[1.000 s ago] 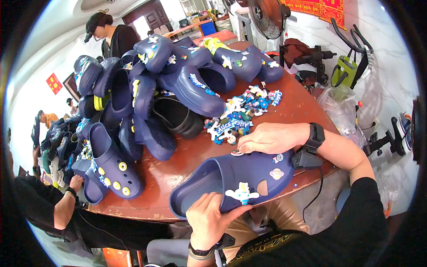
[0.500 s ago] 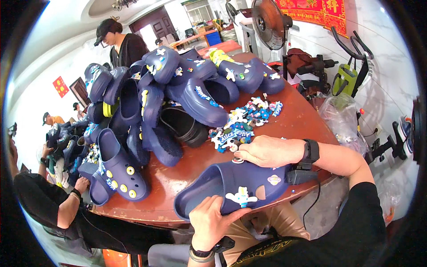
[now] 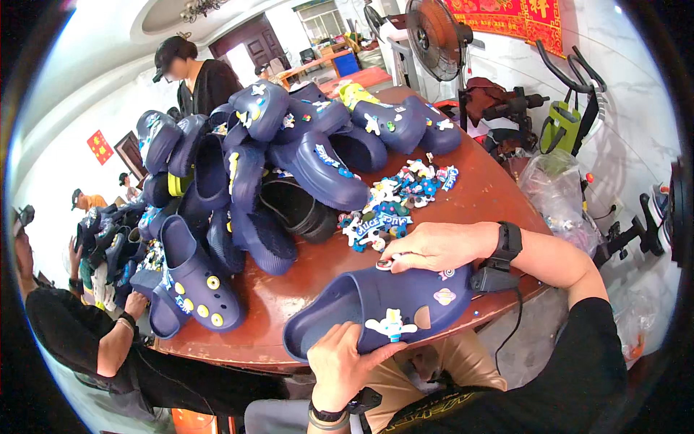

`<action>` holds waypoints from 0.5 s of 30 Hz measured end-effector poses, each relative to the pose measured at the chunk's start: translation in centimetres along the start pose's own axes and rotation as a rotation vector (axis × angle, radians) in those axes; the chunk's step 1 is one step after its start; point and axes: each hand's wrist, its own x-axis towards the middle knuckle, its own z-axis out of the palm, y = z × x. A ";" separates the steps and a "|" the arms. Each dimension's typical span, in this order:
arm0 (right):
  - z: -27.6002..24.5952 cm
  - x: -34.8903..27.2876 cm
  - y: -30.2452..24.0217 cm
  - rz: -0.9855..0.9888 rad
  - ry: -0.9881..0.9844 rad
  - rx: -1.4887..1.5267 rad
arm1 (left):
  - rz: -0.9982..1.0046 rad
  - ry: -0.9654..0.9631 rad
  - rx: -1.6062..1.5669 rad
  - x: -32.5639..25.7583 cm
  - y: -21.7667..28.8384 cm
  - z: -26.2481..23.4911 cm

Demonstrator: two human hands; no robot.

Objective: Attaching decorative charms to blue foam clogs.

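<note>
A navy clog [image 3: 325, 300] lies at the table's near edge, its heel toward the left. My left hand [image 3: 338, 365] grips its near side by the heel opening, thumb stretched along the edge below a white and blue character charm [image 3: 391, 325]. Over the clog's far side, my right hand [image 3: 441, 244] is closed with its fingertips on a small round charm [image 3: 384, 265] against the upper; the fingers partly hide it. A pink planet charm [image 3: 444, 296] and a swirl charm [image 3: 447, 275] sit farther along the toe. Loose colourful charms [image 3: 416, 184] lie in a heap beyond my right hand.
A tall pile of navy clogs [image 3: 246, 166] covers the table's left and far side. One clog with yellow round charms [image 3: 199, 278] stands near a co-worker's hand [image 3: 135, 304]. Another person [image 3: 206, 79] stands behind the pile. A fan [image 3: 436, 40] and a plastic bag [image 3: 557, 192] are right.
My right fingers have shifted slightly on the clog's far side, and the swirl charm shows more. My left hand and the clog stay almost in place.
</note>
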 end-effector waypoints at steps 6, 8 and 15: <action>-0.6 0.2 0.3 0.104 -0.062 0.134 | -0.005 0.001 -0.009 -0.1 -0.4 0.0; -0.3 0.6 -0.2 0.032 -0.061 0.113 | -0.003 -0.003 -0.018 0.0 -0.1 -0.2; 2.1 1.8 0.5 -0.257 0.193 -0.120 | 0.001 -0.015 -0.040 0.0 -0.4 0.1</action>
